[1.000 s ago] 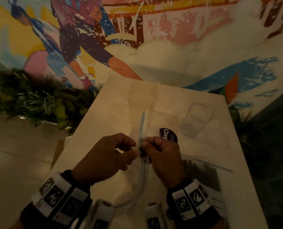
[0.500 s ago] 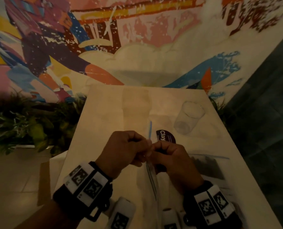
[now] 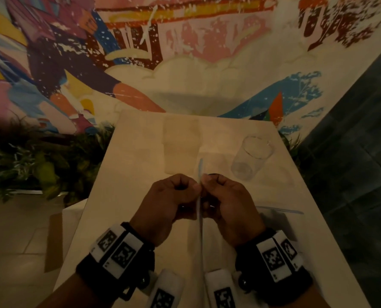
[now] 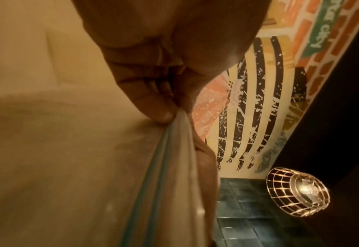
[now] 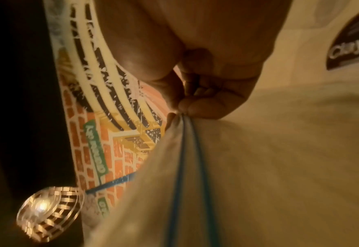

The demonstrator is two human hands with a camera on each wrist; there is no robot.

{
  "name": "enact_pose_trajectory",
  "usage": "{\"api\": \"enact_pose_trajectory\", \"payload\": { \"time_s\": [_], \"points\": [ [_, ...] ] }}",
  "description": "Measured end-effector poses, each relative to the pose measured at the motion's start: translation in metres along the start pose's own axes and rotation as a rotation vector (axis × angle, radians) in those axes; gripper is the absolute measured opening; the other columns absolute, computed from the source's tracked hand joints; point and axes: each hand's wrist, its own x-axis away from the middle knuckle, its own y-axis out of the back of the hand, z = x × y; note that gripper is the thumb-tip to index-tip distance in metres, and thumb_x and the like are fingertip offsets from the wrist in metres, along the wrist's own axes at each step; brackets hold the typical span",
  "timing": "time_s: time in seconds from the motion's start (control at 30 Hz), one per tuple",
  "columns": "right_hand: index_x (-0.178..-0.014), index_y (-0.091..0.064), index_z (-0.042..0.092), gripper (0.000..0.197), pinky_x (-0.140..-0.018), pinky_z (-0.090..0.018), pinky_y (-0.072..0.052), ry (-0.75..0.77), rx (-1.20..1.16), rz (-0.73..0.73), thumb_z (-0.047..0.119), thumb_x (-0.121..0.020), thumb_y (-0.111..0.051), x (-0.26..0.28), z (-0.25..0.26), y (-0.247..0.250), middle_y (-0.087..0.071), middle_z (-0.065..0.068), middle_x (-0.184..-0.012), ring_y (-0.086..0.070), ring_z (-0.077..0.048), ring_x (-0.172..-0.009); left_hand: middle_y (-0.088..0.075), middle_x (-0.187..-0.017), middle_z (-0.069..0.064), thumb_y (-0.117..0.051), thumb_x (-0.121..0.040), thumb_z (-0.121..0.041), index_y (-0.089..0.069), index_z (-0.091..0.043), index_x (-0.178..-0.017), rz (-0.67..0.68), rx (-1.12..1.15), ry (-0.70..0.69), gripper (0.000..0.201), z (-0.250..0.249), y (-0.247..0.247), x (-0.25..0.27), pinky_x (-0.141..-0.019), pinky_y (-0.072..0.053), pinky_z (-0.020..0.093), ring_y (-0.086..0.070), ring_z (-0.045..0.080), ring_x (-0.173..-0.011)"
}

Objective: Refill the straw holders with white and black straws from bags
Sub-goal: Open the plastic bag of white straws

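Note:
A clear zip bag [image 3: 200, 238] with a blue seal strip is held edge-on above the table between both hands. My left hand [image 3: 194, 187] pinches one side of its mouth and my right hand [image 3: 205, 185] pinches the other, knuckles almost touching. The left wrist view shows my left hand [image 4: 175, 111] nipping the bag [image 4: 174, 158] at its blue strip. In the right wrist view my right hand [image 5: 179, 111] nips the bag [image 5: 206, 167] the same way. What the bag holds is not visible. An empty clear glass [image 3: 253, 156] stands at the far right of the table.
A second zip bag [image 3: 280, 211] with dark contents lies flat on the pale table [image 3: 140, 170] by my right wrist. A dark round coaster [image 5: 354, 48] lies under my right hand. Plants [image 3: 29, 165] line the left side, and a painted wall stands behind.
My hands have drawn close together on the bag's mouth. The blue strip, curved a second ago, now runs straight between them. My right hand now covers most of the coaster.

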Motion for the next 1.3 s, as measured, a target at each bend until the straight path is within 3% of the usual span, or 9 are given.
{"api": "enact_pose_trajectory", "payload": {
  "time_s": [0.17, 0.37, 0.53, 0.63, 0.73, 0.87, 1.07, 1.17, 1.3],
  "points": [
    [-0.087, -0.067, 0.006, 0.014, -0.052, -0.026, -0.051, 0.108, 0.210, -0.002, 0.020, -0.088, -0.064, 0.003, 0.003, 0.013, -0.062, -0.009, -0.066, -0.056, -0.014, -0.054, -0.063, -0.075, 0.023, -0.059, -0.080, -0.020, -0.060, 0.007, -0.086, -0.042, -0.067, -0.072, 0.028, 0.003, -0.007, -0.002, -0.061, -0.058, 0.037, -0.063, 0.033, -0.064],
    [-0.068, -0.060, 0.010, 0.023, -0.051, -0.030, -0.048, -0.081, -0.083, 0.166, 0.016, -0.090, -0.055, -0.008, 0.002, 0.028, -0.053, -0.005, -0.057, -0.050, -0.018, -0.050, -0.062, -0.060, 0.008, -0.048, -0.091, -0.010, -0.057, 0.000, -0.078, -0.036, -0.101, -0.062, 0.019, 0.007, -0.017, -0.002, -0.049, -0.048, 0.026, -0.057, 0.020, -0.052],
    [-0.068, -0.055, 0.008, 0.022, -0.047, -0.027, -0.041, -0.133, -0.187, 0.154, 0.021, -0.085, -0.056, -0.012, -0.001, 0.041, -0.051, -0.004, -0.054, -0.048, -0.015, -0.046, -0.063, -0.069, 0.009, -0.043, -0.095, -0.014, -0.052, -0.007, -0.076, -0.149, 0.195, 0.058, 0.022, 0.006, -0.017, -0.011, -0.061, -0.059, 0.032, -0.067, 0.024, -0.065],
    [-0.075, -0.062, 0.008, 0.020, -0.049, -0.026, -0.043, 0.025, 0.131, 0.157, 0.014, -0.093, -0.054, -0.012, -0.001, 0.045, -0.056, -0.003, -0.059, -0.048, -0.013, -0.049, -0.065, -0.073, 0.014, -0.056, -0.086, -0.030, -0.056, -0.005, -0.084, -0.124, -0.011, 0.053, 0.025, 0.001, -0.021, -0.018, -0.067, -0.060, 0.039, -0.065, 0.029, -0.065],
    [-0.085, -0.066, 0.005, 0.016, -0.048, -0.023, -0.043, 0.122, 0.277, 0.160, 0.014, -0.093, -0.056, -0.014, 0.000, 0.045, -0.061, -0.002, -0.061, -0.050, -0.010, -0.049, -0.069, -0.069, 0.011, -0.066, -0.079, -0.032, -0.064, -0.001, -0.085, -0.132, -0.227, -0.013, 0.032, -0.004, -0.028, -0.025, -0.061, -0.059, 0.032, -0.066, 0.023, -0.061],
    [-0.076, -0.061, 0.010, 0.022, -0.047, -0.025, -0.042, 0.113, 0.303, 0.153, 0.012, -0.096, -0.051, -0.017, 0.002, 0.051, -0.057, 0.006, -0.053, -0.049, -0.009, -0.047, -0.066, -0.069, 0.019, -0.059, -0.087, -0.012, -0.068, 0.001, -0.078, -0.149, -0.226, -0.011, 0.019, -0.004, -0.029, -0.033, -0.056, -0.057, 0.028, -0.063, 0.027, -0.061],
    [-0.094, -0.063, 0.000, 0.023, -0.049, -0.028, -0.045, 0.008, 0.137, 0.152, 0.017, -0.096, -0.049, -0.023, 0.003, 0.055, -0.063, -0.005, -0.068, -0.054, -0.021, -0.059, -0.063, -0.075, 0.023, -0.061, -0.080, -0.026, -0.062, 0.008, -0.087, -0.041, -0.196, -0.046, 0.035, 0.000, -0.034, -0.034, -0.055, -0.054, 0.023, -0.061, 0.021, -0.061],
    [-0.073, -0.065, 0.008, 0.023, -0.049, -0.028, -0.042, -0.028, 0.030, 0.153, 0.005, -0.090, -0.051, -0.025, 0.006, 0.058, -0.058, -0.008, -0.061, -0.050, -0.022, -0.054, -0.068, -0.069, 0.014, -0.074, -0.055, -0.037, -0.064, 0.003, -0.084, -0.054, -0.258, -0.071, 0.050, 0.002, -0.035, -0.034, -0.055, -0.055, 0.023, -0.064, 0.019, -0.059],
    [-0.062, -0.060, 0.013, 0.032, -0.047, -0.027, -0.040, -0.076, -0.052, 0.141, 0.005, -0.091, -0.050, -0.028, 0.003, 0.055, -0.052, -0.006, -0.053, -0.044, -0.020, -0.050, -0.068, -0.061, 0.008, -0.075, -0.063, -0.020, -0.065, 0.004, -0.077, -0.052, -0.272, -0.056, 0.030, 0.001, -0.030, -0.034, -0.054, -0.055, 0.024, -0.065, 0.018, -0.054]
  ]
}}
